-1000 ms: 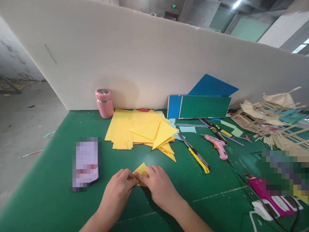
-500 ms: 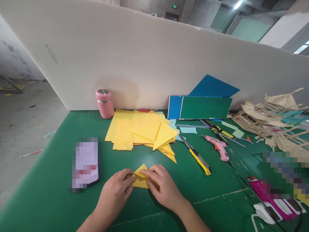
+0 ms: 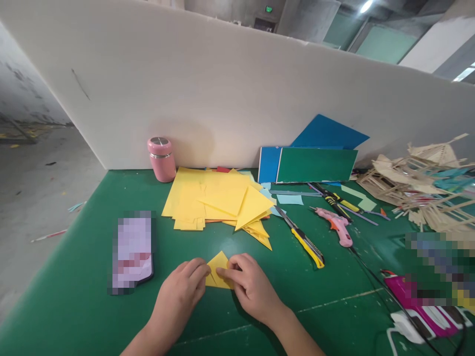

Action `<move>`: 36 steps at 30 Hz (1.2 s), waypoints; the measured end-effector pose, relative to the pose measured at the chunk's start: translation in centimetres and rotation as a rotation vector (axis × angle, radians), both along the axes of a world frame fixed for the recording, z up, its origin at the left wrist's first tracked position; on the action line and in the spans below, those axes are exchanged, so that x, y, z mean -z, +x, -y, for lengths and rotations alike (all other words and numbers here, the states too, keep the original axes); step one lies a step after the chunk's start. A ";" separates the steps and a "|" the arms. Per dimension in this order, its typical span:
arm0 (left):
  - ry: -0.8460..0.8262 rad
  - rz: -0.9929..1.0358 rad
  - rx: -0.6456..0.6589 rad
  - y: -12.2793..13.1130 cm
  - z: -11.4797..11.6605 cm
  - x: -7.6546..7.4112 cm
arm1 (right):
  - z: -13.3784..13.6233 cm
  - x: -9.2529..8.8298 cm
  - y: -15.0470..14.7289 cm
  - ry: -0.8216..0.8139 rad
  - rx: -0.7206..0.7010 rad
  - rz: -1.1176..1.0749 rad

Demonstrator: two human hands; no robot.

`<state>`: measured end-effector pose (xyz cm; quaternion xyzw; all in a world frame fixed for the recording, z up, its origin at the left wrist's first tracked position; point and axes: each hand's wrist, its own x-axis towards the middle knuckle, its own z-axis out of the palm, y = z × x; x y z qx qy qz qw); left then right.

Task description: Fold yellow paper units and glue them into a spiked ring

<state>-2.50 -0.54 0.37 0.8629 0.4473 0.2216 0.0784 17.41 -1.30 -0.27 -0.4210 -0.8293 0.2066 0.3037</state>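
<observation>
Pinching the left corner of a small folded piece of yellow paper (image 3: 221, 259), a person's left hand (image 3: 181, 287) meets the right hand (image 3: 256, 284) over a green bench (image 3: 81, 316). The piece lies between the two, well in from the bench's left edge, its point toward the far edge. The left grip is closed to a pinch, fingertips together, seemingly to anchor the paper; a thin dark line beside them may be a fold or a raised flap, too small to tell. The right grip is loosely curled, forefinger laid on the paper, probably to press it against the hard surface; whether its thumb pinches the right corner cannot be told.

Beyond, a loose pile of yellow sheets (image 3: 218, 198) lies along the far edge, apparently placed within reach yet out of the fingers' way. A pink flask (image 3: 162, 160) stands upright by the far left corner, likely safer there from knocks. Right of the pile, a yellow-handled utility knife (image 3: 304, 243) points its blade toward the far edge, leaving the handle handy for the right hand. A pink glue gun (image 3: 337, 227) rests near it, its spot perhaps governed by its trailing cord. A green-and-blue panel (image 3: 317, 165) leans at the far edge against a white partition (image 3: 185, 84), which appears to prop it.
</observation>
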 end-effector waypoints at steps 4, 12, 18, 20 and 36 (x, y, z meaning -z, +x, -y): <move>-0.002 -0.001 0.018 -0.2 0.0 0.1 | -0.1 0.3 0.2 0.040 0.025 0.011; -0.023 0.005 0.082 0.0 0.0 -0.2 | 0.9 0.3 0.6 0.148 0.142 0.042; -0.004 -0.017 0.047 0.2 0.0 -0.5 | 2.0 -0.7 -0.2 0.083 0.001 0.104; 0.021 -0.041 0.035 0.2 0.0 -0.6 | 2.3 -0.7 0.3 0.060 0.030 0.133; -0.055 -0.114 -0.038 1.4 -0.2 -1.4 | 2.8 0.1 -0.3 0.115 0.015 0.159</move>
